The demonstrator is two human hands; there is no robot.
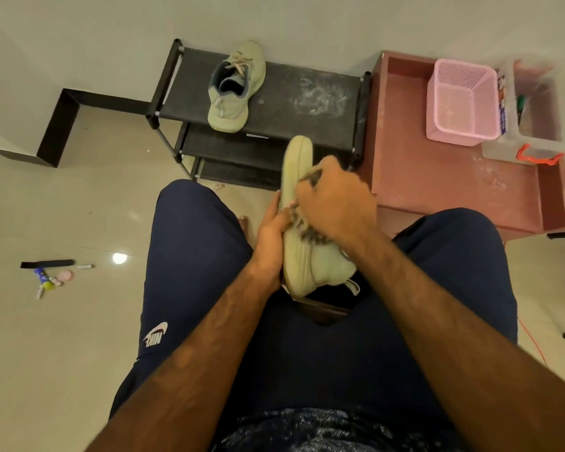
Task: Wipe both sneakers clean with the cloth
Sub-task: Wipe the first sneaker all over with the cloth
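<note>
You're holding the pale green fabric sneaker between your knees, near the middle of the scene. It's tipped on its side, with the toe pointing far and the heel towards you.

Your left hand is bracing it from the left. The fingers are wrapping behind the sole edge and the thumb is lying on the upper, so that grip is clamped on the shoe.

Your right hand is lying over the shoe from the right, wrist bent, knuckles up. Its fingers are curling tight round the dark grey fuzzy cloth, which is showing only as tufts at the far and near edges of your fist. That grip is clamped on the cloth, and you're pressing it against the shoe's side panel, about midway along.

By my reading, you're in the middle of wiping this sneaker, and I'm seeing nothing to mark it as finished.

The matching pale green lace-up sneaker is sitting on the top shelf of the black metal-framed shoe rack, far and to the left of your hands. It's upright, toe pointing far, and neither hand is touching it. From here I can't tell whether that one is wiped or waiting.

So I'm judging the job as no more than partway through: one shoe is under the cloth, and the other is unconfirmed.
</note>
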